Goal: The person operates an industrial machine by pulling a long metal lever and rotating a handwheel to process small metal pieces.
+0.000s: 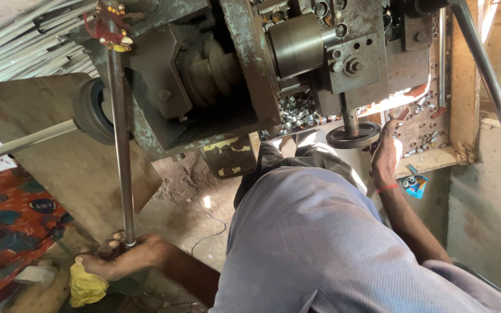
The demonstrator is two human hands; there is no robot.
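Steel lever rod [122, 145] in left hand [124, 258]; right hand [385, 153] on round handwheel [354, 135].

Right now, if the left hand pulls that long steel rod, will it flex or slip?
Probably stiff: the long steel rod runs straight up to the machine. It looks heavy for its width. It may slip, as the left hand grips bare smooth metal.

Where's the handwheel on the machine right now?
In the head view the dark handwheel sits right of centre, below the machine's block with the bolt, just left of the right hand and beside the pile of small metal rings.
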